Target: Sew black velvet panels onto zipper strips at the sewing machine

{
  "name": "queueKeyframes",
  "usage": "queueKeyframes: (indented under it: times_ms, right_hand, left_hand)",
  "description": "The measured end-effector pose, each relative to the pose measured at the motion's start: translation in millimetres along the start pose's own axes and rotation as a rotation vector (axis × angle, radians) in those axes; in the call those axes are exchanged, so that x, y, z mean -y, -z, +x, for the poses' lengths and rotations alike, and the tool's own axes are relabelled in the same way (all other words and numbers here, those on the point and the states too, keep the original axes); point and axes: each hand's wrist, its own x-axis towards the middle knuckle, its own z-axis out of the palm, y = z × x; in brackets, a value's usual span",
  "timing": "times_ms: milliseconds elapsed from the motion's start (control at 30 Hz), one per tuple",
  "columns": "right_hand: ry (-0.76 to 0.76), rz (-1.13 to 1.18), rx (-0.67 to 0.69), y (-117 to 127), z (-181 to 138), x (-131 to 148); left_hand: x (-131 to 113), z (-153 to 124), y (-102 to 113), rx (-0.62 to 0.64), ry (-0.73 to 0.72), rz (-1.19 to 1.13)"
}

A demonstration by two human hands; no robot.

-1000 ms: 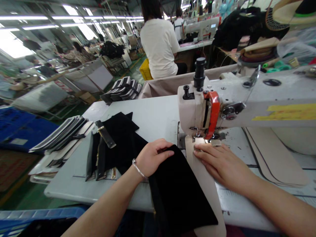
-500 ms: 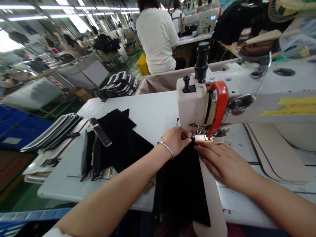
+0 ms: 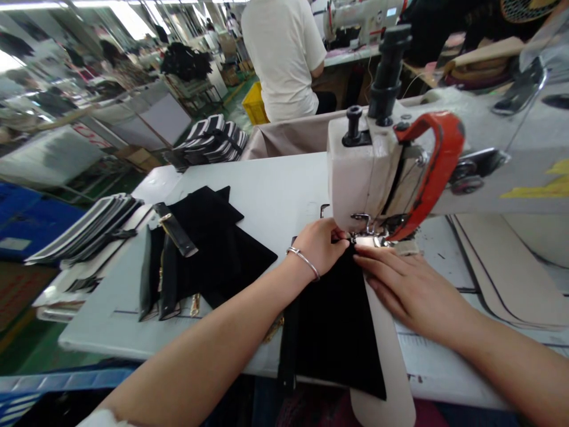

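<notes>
A black fabric piece (image 3: 331,323) lies on a beige panel (image 3: 384,362) that hangs over the table's near edge. My left hand (image 3: 317,244), with a silver bracelet on the wrist, pinches the top corner of the black piece right under the presser foot (image 3: 368,237) of the sewing machine (image 3: 368,172). Beside it, my right hand (image 3: 406,287) rests flat with fingers spread, pressing the black piece's right edge and the beige panel down just in front of the needle.
A stack of black fabric pieces with straps (image 3: 200,249) lies to the left on the white table (image 3: 275,190). Striped pieces (image 3: 80,228) are piled at the far left and further back. More beige panels (image 3: 511,273) lie right. A person in a white shirt (image 3: 282,53) sits ahead.
My left hand carried the black piece from the table's near side up to the presser foot and laid it over the beige panel. The view has moved closer to the machine.
</notes>
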Motion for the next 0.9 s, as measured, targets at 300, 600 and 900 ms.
queueKeyframes:
  times_ms: [300, 600, 900]
  right_hand:
    - [0.037, 0.032, 0.026, 3, 1, -4]
    - [0.04, 0.117, 0.076, 18, -42, 36]
    - [0.022, 0.14, 0.024, 14, -43, 37]
  left_hand:
    - [-1, -10, -3, -0.092, -0.106, 0.134]
    - [-14, -162, -6, 0.072, -0.737, 0.127]
    - [-16, -166, -13, 0.02, -0.822, 0.245]
